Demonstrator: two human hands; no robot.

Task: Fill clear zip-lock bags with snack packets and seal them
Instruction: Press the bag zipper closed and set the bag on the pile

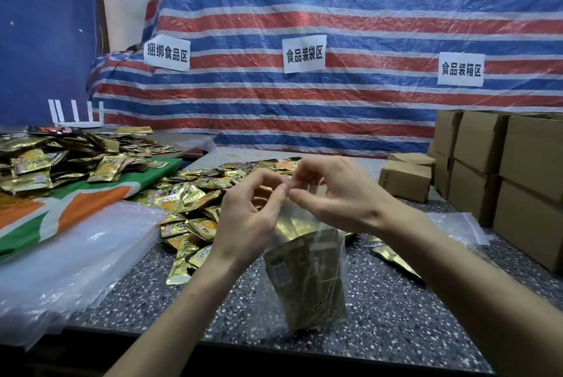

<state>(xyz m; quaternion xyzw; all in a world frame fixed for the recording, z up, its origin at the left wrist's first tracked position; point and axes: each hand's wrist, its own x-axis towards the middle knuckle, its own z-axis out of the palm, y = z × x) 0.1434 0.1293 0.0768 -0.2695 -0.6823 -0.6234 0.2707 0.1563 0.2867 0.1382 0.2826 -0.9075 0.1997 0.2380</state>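
Signs: 捆绑食品区 [167, 52], 食品装袋区 [304, 53], 食品装箱区 [461, 69]; left hand [247, 218], right hand [333, 194] pinch bag [304, 282].

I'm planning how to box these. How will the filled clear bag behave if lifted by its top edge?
Probably floppy: the clear bag is thin film, crinkled below where the left hand and right hand pinch its top. Likely bottom-heavy, since the gold packets sit low inside. The glossy film may be slippery.
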